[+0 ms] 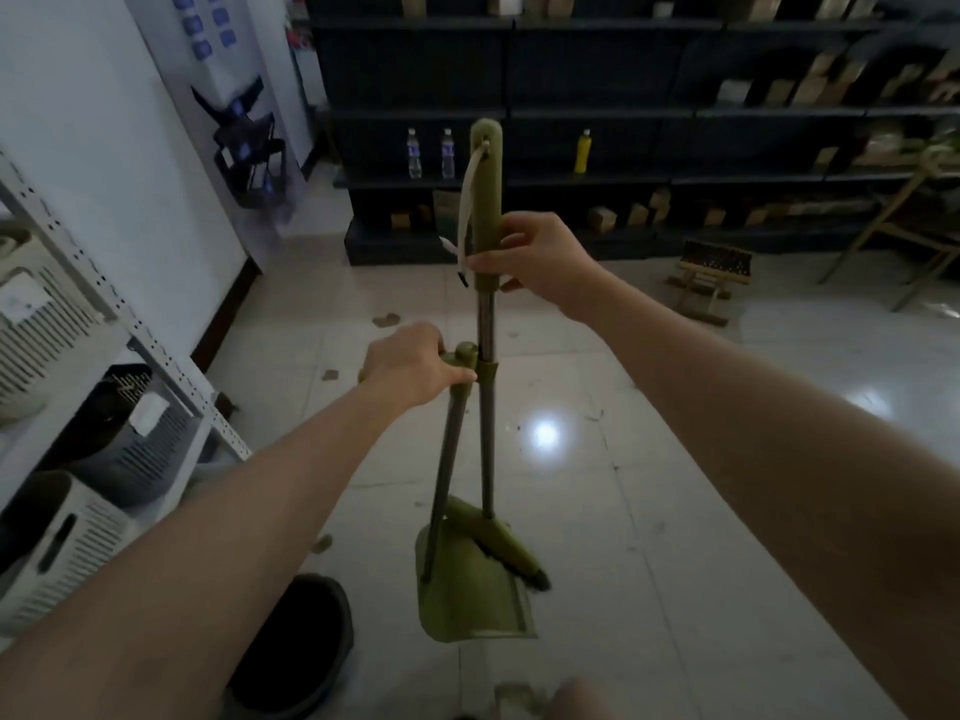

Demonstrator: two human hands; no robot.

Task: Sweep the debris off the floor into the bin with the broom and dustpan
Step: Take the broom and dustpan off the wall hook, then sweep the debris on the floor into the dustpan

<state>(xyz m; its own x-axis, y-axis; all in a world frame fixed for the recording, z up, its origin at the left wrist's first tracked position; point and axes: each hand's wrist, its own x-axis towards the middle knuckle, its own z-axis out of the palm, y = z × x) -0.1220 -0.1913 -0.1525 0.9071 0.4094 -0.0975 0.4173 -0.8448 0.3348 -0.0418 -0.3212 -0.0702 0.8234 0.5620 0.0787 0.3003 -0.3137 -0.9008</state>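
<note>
Green plastic broom (487, 200) with a steel shaft stands upright, its head tucked in the matching green long-handled dustpan (470, 589) on the tiled floor (675, 511). The right hand (540, 257) wraps the broom grip; the left hand (415, 368) closes on the dustpan handle, probably to pull the pair apart. Brown scraps (387, 319) lie beyond, toward the dark shelves; the dark round bin (301, 641) sits just left of the pan.

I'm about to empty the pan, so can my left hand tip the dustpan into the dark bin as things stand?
Probably yes. The left hand grips the dustpan handle, and the bin sits open just left of the pan with nothing between them. The broom head rests in the pan, though.
</note>
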